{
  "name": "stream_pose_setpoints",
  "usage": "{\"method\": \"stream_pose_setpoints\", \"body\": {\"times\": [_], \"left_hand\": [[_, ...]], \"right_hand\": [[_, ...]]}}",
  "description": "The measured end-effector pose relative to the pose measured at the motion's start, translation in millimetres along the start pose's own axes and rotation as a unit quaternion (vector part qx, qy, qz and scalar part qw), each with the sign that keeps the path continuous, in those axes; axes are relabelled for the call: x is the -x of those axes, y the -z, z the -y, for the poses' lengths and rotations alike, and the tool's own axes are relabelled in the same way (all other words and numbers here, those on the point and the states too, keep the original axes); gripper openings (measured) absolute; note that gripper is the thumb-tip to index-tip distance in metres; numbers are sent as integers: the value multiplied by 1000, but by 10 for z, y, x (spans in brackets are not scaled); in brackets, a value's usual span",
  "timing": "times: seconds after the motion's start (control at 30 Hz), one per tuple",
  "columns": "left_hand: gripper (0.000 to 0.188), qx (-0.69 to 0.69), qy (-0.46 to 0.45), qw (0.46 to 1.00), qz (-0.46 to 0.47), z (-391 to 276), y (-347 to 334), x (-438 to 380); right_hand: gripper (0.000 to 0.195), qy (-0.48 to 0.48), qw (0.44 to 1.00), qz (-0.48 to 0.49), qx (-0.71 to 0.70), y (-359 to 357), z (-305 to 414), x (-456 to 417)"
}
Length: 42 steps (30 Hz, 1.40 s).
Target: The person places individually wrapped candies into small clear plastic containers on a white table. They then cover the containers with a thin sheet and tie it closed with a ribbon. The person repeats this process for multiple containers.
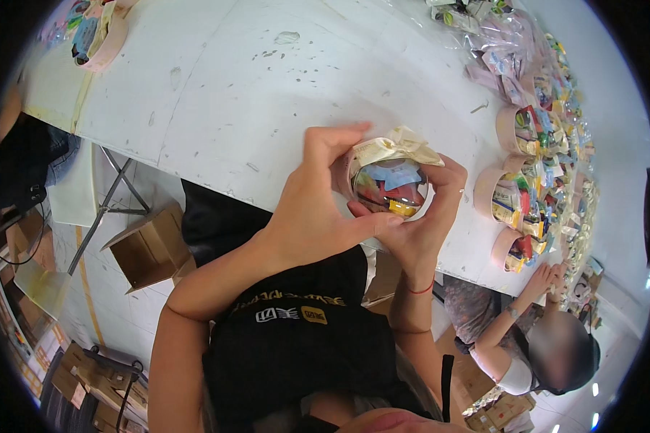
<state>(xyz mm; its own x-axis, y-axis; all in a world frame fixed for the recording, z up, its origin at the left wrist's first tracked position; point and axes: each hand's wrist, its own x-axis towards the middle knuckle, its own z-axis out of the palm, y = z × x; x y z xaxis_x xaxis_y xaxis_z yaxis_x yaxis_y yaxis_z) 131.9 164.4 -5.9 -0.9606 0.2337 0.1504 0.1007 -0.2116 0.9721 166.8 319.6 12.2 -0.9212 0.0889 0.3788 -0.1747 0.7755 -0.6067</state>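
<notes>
A small round gift box (392, 187) with a clear, glossy top is held between both hands above the table's front edge. Wrapped snacks in blue, red and yellow show through the top. A cream satin ribbon bow (398, 147) sits on its far side. My left hand (319, 200) curves around the left side, its thumb crossing toward the near rim. My right hand (430, 216) grips the right side, fingers near the ribbon's right end. Parts of the pink side wall are hidden by my fingers.
On the white table (222, 97), several pink round boxes (487, 192) of snacks stand in rows at right. Clear plastic bags of packets (498, 59) lie behind them. Another pink box (108, 46) is far left. A co-worker (509, 341) is at right; an open carton (146, 251) is below left.
</notes>
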Motion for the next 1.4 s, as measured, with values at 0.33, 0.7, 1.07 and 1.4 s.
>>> {"method": "stream_pose_setpoints", "body": {"times": [0.33, 0.7, 1.07, 1.4], "left_hand": [[56, -147, -48, 988, -19, -88, -4, 117], [48, -171, -112, 978, -38, -41, 39, 48], [50, -72, -51, 996, 32, 83, 141, -75], [65, -123, -100, 984, 81, 137, 176, -46]], "right_hand": [[91, 28, 999, -30, 14, -17, 0, 1], [82, 16, 997, 0, 82, 67, 155, -137], [95, 9, 971, 123, -206, 119, -421, 60], [85, -21, 960, 93, -264, 155, -321, 27]]}}
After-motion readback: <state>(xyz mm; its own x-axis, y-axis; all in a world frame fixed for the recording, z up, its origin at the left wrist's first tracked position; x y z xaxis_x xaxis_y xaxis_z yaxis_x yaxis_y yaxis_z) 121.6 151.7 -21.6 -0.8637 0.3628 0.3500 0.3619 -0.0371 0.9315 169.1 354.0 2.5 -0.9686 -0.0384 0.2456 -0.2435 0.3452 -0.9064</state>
